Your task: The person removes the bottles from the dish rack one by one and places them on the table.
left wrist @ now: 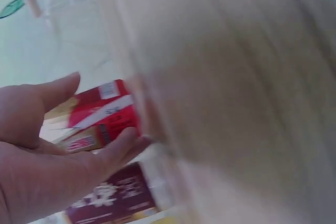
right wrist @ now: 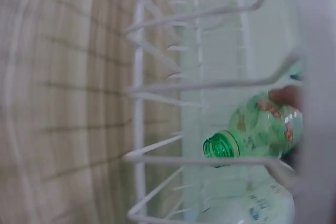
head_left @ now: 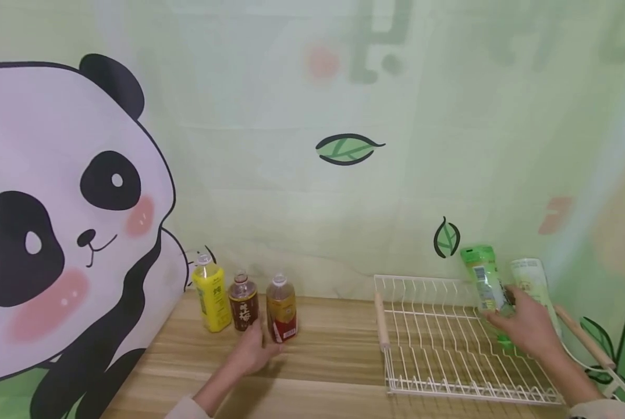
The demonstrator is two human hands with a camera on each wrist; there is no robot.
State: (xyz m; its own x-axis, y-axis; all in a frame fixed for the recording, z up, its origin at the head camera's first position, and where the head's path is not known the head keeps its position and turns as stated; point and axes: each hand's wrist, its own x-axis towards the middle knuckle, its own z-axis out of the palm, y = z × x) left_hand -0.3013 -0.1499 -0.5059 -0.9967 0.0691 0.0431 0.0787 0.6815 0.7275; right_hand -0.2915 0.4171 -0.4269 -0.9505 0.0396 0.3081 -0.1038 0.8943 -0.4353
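Observation:
My right hand [head_left: 529,323] holds a clear green bottle [head_left: 485,278] upside down over the right part of a white wire rack [head_left: 417,278]. In the right wrist view the green bottle's open mouth [right wrist: 219,148] faces down toward the wires. A whitish bottle [head_left: 529,276], base up, stands just behind that hand. My left hand [head_left: 255,349] is at the low front of a bottle with a red and gold label [head_left: 282,317], thumb and fingers spread and fairly straight. Close by are a brown-labelled bottle [head_left: 243,305] and a yellow bottle [head_left: 212,297].
The rack has wooden handles [head_left: 382,320] on its left and right sides and stands on a wood-grain table [head_left: 333,355]. Behind everything hangs a pale green cloth [head_left: 270,192] printed with a panda and leaves.

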